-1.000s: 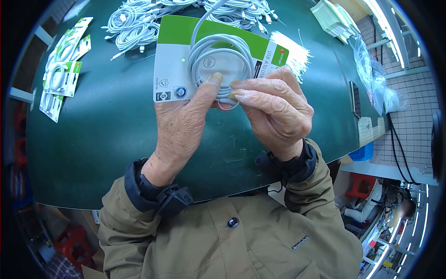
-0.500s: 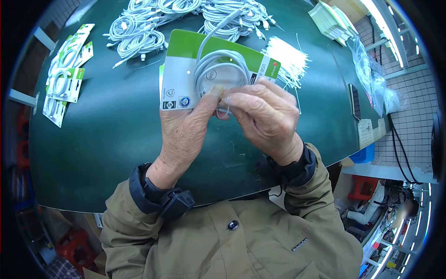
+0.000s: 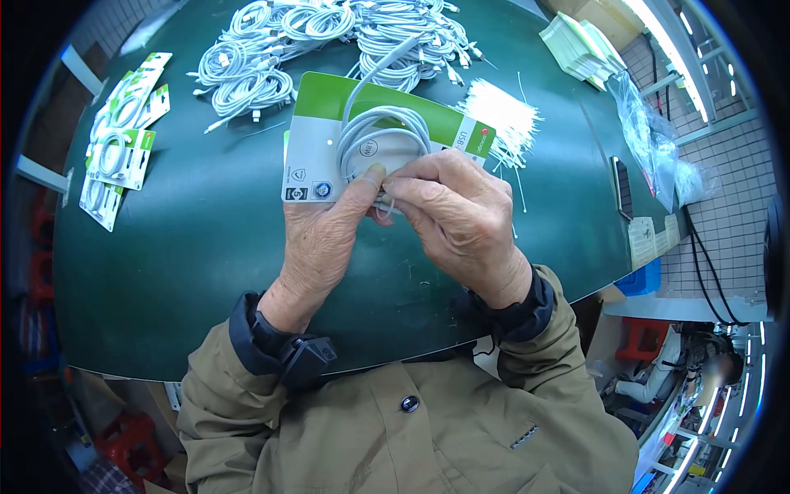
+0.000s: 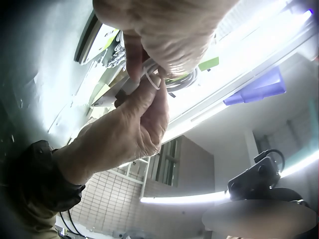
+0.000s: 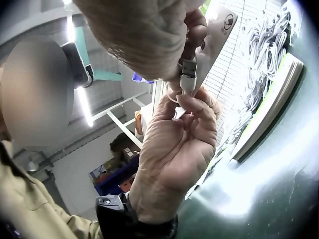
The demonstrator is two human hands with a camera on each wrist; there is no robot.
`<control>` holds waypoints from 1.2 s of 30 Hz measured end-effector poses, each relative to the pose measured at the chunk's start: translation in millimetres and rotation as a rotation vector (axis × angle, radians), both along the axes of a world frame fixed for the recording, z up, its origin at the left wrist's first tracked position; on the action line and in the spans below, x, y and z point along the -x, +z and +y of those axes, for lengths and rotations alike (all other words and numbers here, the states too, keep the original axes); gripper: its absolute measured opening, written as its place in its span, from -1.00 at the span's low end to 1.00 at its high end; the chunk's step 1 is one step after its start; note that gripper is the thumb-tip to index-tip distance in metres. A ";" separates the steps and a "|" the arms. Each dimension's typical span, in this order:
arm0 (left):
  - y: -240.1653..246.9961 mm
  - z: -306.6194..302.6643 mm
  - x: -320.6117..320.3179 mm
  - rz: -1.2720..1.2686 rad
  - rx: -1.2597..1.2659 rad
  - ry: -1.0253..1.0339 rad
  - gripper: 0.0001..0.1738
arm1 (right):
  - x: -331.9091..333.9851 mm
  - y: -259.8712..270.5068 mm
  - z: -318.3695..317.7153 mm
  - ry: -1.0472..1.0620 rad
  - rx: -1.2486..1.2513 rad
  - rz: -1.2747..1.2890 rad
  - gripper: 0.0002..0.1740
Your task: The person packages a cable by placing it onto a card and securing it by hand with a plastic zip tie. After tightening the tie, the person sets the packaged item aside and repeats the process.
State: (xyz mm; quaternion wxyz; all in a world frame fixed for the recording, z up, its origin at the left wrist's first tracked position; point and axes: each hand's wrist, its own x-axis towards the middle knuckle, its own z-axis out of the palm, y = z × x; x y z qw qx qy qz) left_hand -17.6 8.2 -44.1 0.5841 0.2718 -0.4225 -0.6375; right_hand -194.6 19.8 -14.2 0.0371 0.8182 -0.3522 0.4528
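My left hand [image 3: 319, 239] grips a green and white retail card [image 3: 314, 152], its thumb pressing a coil of pale braided USB cable [image 3: 350, 148] against the front. One cable end runs up past the card's top edge. At the bottom of the coil my right hand [image 3: 462, 216] pinches a thin white cable tie, with thumb and forefinger close beside the left thumb. The tie bends in a small loop [image 4: 151, 79] in the left wrist view. A USB-A plug [image 5: 188, 75] shows between the hands in the right wrist view.
Coiled cables [image 3: 317, 25] are heaped at the back of the green table [image 3: 181, 272]. Loose white cable ties [image 3: 499, 115] lie right of the card. Carded cables [image 3: 115, 156] lie at left; stacked cards [image 3: 580, 49], a phone [image 3: 622, 188] and plastic bags [image 3: 646, 132] at right.
The card and both hands have shifted a little toward my body. My right fingers have drawn in to the left thumb, and the tie's loop at the coil's bottom looks smaller.
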 end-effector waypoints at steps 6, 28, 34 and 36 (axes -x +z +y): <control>-6.9 -2.3 0.7 -0.029 -0.029 -0.017 -0.59 | 0.0 -5.4 0.1 0.038 -0.105 -0.127 -0.74; 8.1 13.1 1.4 0.001 0.032 -0.150 -0.58 | 73.9 -59.7 4.7 0.420 -1.058 -0.537 -0.53; 7.2 13.9 4.0 -0.014 0.041 -0.160 -0.59 | 75.8 -64.6 4.3 0.503 -1.132 -0.667 -0.53; 6.9 13.5 4.2 -0.020 0.041 -0.160 -0.59 | 73.1 -63.6 5.2 0.457 -1.159 -0.691 -0.55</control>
